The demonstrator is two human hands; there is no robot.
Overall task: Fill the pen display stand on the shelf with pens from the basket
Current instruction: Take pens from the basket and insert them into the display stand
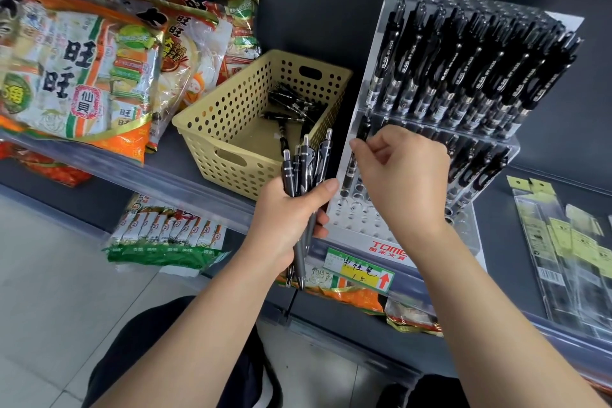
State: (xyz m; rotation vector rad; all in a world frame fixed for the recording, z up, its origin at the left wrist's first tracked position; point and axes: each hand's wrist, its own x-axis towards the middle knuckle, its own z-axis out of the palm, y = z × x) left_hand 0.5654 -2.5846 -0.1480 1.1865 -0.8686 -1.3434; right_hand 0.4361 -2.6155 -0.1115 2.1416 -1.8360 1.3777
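From the head view, the left grip (291, 209) was curled round a bundle of pens (306, 159), their clicker ends up and their tips hanging below the palm. It sat just near of the basket (231, 129) and left of the stand (381, 43).

The right grip (404, 175) pinched a single pen (364, 129) between thumb and forefinger, the other fingers curled. That pen stood nearly upright at the left end of the stand's middle tier, tip down (whether it was seated in a hole could not be told).

The clear stand stood on the dark shelf (530, 209), right of the basket. Its far, top tier was packed with black pens (480, 69). More pens filled the right part of the middle tier, and the near holes (357, 205) showed open.

The tan perforated basket sat on the same shelf, with a few black pens (291, 103) lying at its far end.

Snack bags (76, 66) lay to the left. A yellow price tag (361, 270) was fixed to the shelf edge below the stand.
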